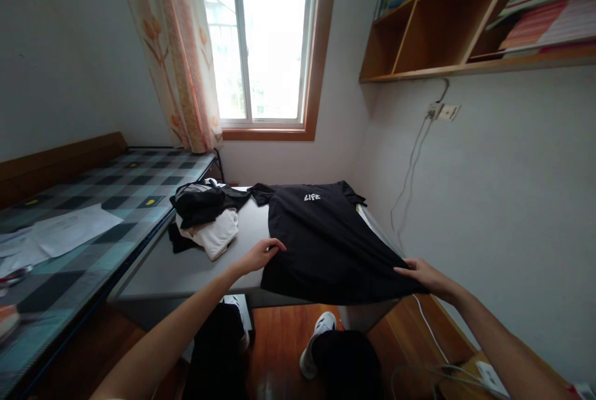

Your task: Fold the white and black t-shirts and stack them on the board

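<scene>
A black T-shirt (321, 238) with white print near its collar end lies spread on a white table (149, 272), its hem hanging over the near edge. My right hand (426, 277) grips the hem's right corner and holds it stretched out to the right, past the table. At the shirt's left edge is my left hand (261, 255), fingers bent and slightly apart, with the index finger reaching over the black cloth. No fabric shows pinched in it. Left of the shirt sits a heap of black clothing (200, 201) on a folded white garment (216, 232).
A bed with a checked cover (116, 192) and loose papers (65, 232) stands along the left. Wooden shelves (447, 27) hang on the right wall above a socket (442, 112) with cables. Beneath the table, my feet in white shoes (321, 331) rest on the wooden floor.
</scene>
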`<move>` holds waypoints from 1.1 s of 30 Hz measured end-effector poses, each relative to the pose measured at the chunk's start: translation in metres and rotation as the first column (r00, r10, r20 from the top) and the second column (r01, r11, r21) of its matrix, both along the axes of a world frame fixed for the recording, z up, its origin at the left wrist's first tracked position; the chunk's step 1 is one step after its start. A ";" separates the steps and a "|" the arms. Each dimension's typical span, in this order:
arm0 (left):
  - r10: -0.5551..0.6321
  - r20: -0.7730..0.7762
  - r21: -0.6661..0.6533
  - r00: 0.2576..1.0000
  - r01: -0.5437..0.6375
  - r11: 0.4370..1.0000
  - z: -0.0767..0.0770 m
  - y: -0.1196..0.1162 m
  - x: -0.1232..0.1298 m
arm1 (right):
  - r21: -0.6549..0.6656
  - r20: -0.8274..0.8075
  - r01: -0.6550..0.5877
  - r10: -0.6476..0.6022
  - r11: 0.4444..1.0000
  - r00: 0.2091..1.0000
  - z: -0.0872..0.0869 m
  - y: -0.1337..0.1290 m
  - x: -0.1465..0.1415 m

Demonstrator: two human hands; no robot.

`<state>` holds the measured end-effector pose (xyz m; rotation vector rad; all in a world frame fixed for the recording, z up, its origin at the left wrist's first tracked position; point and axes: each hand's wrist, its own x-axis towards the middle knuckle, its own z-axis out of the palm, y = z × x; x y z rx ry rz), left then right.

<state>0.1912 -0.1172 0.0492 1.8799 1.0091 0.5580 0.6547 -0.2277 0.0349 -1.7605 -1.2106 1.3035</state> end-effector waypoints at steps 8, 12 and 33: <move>-0.054 0.130 0.134 0.990 0.036 0.990 0.005 0.016 0.013 | 0.055 -0.117 0.071 -0.064 0.996 0.991 0.012 0.011 0.000; -0.049 0.100 0.135 0.994 0.035 0.990 -0.005 0.024 0.020 | 0.060 -0.151 0.106 -0.096 0.993 0.984 0.010 0.012 -0.002; 0.064 0.374 -0.440 0.925 0.116 0.891 0.022 0.014 -0.010 | 0.201 -0.022 0.109 -0.107 0.974 0.994 0.045 0.008 -0.005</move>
